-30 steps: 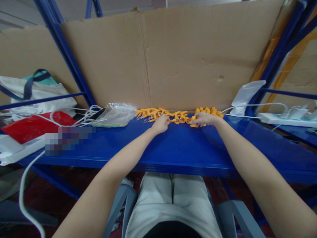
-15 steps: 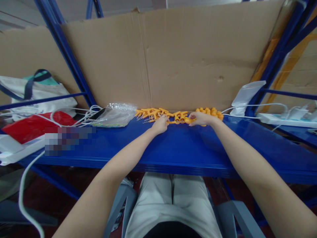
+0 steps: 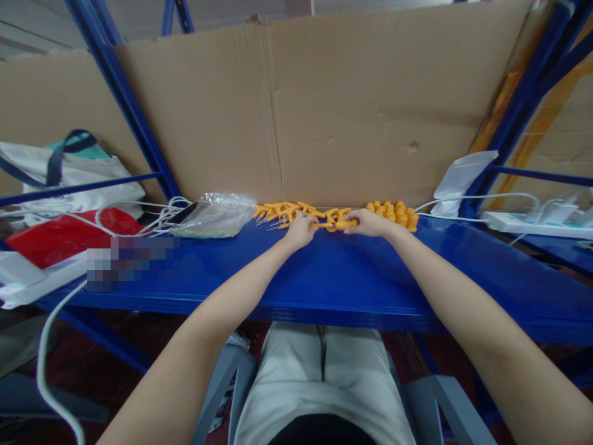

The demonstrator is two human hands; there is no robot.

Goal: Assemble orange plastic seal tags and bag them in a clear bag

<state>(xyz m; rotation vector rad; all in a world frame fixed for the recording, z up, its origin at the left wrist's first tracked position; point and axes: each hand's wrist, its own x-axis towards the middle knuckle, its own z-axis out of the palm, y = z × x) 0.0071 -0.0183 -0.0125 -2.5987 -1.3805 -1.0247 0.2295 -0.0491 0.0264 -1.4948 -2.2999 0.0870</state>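
Observation:
My left hand [image 3: 300, 231] is closed round one end of an orange-yellow plastic piece with a ribbed, screw-like shaft [image 3: 320, 225]. My right hand [image 3: 369, 222] pinches an orange-yellow plastic part with a ring [image 3: 330, 227] at its left end. Shaft and ring meet between my hands; whether they are joined I cannot tell. Behind and left of my left hand lies a pile of branching orange-yellow pieces [image 3: 278, 211], with thin metal spirals [image 3: 274, 227] at its front. Rows of knobbed orange-yellow parts [image 3: 397, 212] stand just beyond my right hand.
Everything rests on a blue metal shelf [image 3: 333, 278] before a cardboard panel [image 3: 343, 111]. A clear plastic bag [image 3: 217, 216], white cables [image 3: 169, 213] and a red bag [image 3: 88, 232] lie left. A power strip [image 3: 537, 224] and a white pouch [image 3: 461, 182] are right.
My right hand has moved left, toward my left hand, with its ringed part. The gap between the hands is smaller, and the ring now sits at the shaft. My left hand has barely moved.

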